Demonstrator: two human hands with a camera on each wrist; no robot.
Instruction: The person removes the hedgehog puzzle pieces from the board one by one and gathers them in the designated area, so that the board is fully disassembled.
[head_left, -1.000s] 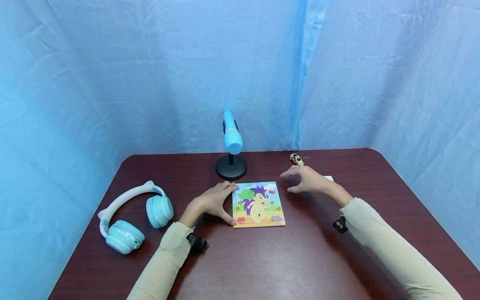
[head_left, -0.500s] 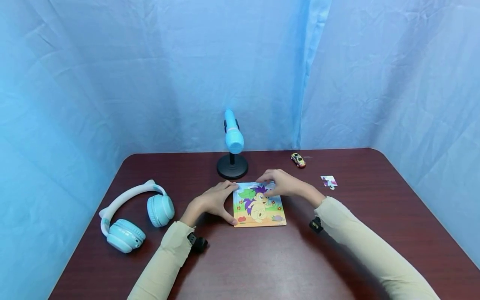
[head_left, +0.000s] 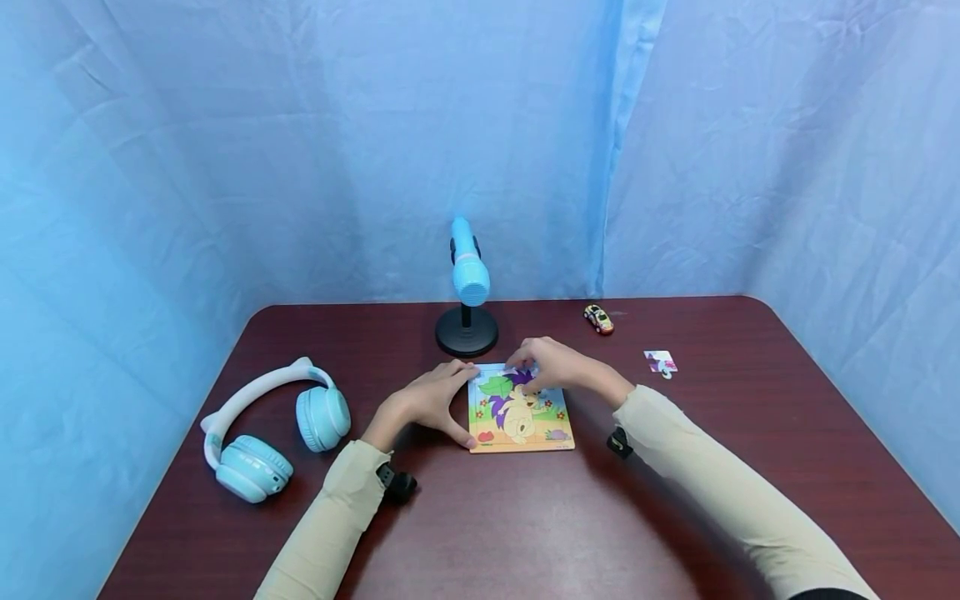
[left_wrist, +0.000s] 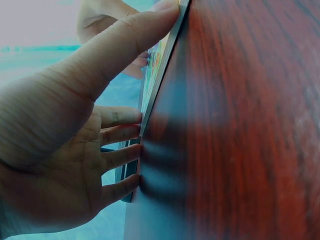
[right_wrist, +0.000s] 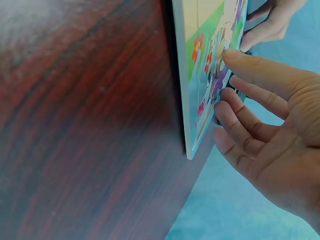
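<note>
A square jigsaw puzzle with a purple-haired hedgehog picture lies mid-table. My left hand spans its left side, thumb at the near corner and fingertips at the far one; the left wrist view shows these fingers nearly straight. From the right, my right hand reaches over the far part of the picture. In the right wrist view its thumb and bent fingertips rest at the picture's surface, spaced apart, with no loose piece showing between them. A single puzzle piece, white, pink and purple, lies on the table to the right.
Behind the puzzle stands a blue microphone on a round black base. A small yellow toy car sits near the back edge. White and blue cat-ear headphones lie at the left. Blue curtains surround the brown table.
My right hand has moved left from beside the puzzle onto its far part, uncovering the loose piece at the right. The left hand has stayed at the puzzle's left side.
</note>
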